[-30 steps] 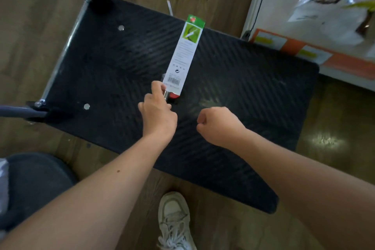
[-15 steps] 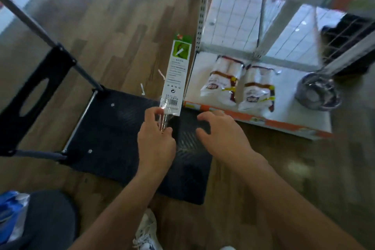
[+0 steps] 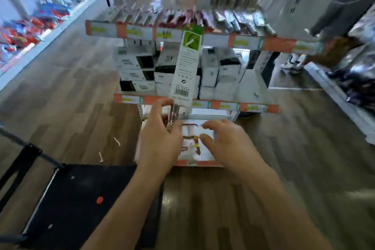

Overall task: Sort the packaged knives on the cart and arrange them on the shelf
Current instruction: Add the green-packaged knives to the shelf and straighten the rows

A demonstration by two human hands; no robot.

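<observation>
My left hand [image 3: 160, 140] grips the metal handle of a packaged knife [image 3: 185, 69], a long white card with a green top and a barcode, held upright in front of the shelf unit [image 3: 223, 105]. Beside it, my right hand [image 3: 225, 144] hovers with fingers loosely spread and holds nothing. The black cart deck [image 3: 81, 205] lies at the lower left with no packages on its visible part. Several packaged items hang in a row on the upper shelf [image 3: 203, 18]; motion blur hides what they are.
White and black boxes [image 3: 213, 67] fill the middle shelf. White bags [image 3: 192, 140] lie on the bottom shelf under my hands. A person [image 3: 345, 12] stands at the far right. Colourful goods [image 3: 30, 26] line the left wall shelf. Wooden floor surrounds the shelf unit.
My left hand lifted the knife package off the cart deck and raised it upright before the shelves. The view swung up from the cart. My right hand went from a fist to loosely spread fingers.
</observation>
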